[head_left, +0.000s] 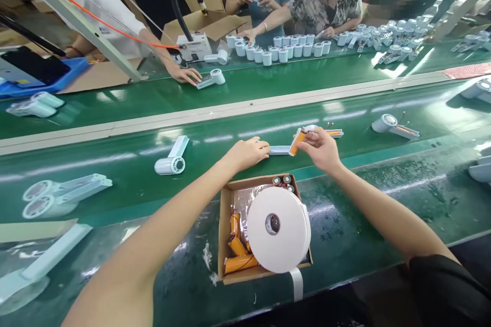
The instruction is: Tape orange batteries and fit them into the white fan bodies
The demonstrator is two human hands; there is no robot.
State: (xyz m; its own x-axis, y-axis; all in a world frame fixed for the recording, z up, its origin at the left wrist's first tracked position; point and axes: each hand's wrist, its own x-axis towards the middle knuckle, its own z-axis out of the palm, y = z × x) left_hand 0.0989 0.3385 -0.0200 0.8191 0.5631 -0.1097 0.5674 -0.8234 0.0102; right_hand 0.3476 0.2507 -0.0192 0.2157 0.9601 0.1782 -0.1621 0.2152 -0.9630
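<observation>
Head view: right hand [321, 149] pinches orange battery [297, 142] above white handle [279, 150], left hand [247, 152] pressing it.

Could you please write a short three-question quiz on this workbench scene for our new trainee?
1. True or false: the right hand holds an orange battery.
2. What does the left hand press on the green belt? A) a pair of scissors B) a flat white part C) a cup
3. Fill in: the big white tape roll lies in a cardboard ____.

Key: 1 true. 2 B. 3 box, which also holds more orange batteries.
</observation>
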